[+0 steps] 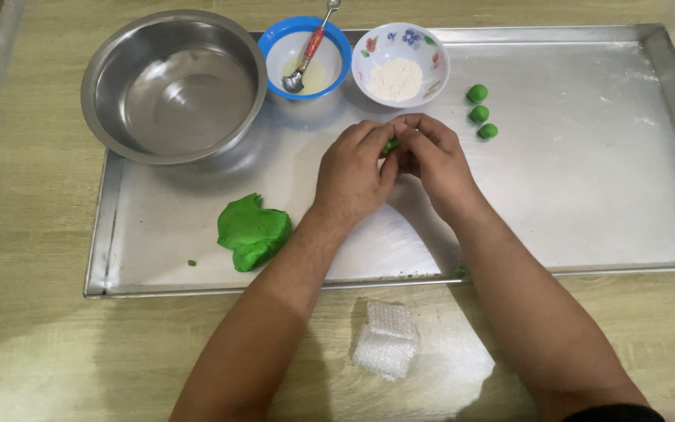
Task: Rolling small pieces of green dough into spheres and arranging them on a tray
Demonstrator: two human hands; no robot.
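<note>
Both hands, left hand (351,173) and right hand (433,160), are pinched shut around a small green dough piece (390,146), looks like mid-shaping over the metal tray (587,195). Next it probably needs rounding to match the three green balls (480,114) nearby.

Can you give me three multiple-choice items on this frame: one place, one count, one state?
1. Where does the big green dough lump lie?
A. in the steel bowl
B. on the metal tray, near its front left
C. on the wooden table

2. How many finished green balls sit in the row?
A. two
B. three
C. five

3. What do the left hand and right hand do?
A. pinch a small green piece between them
B. rest flat and empty
C. hold the spoon

Key: 1 B, it rests on the metal tray; 2 B, three are visible; 3 A, green shows between the fingertips.
</note>
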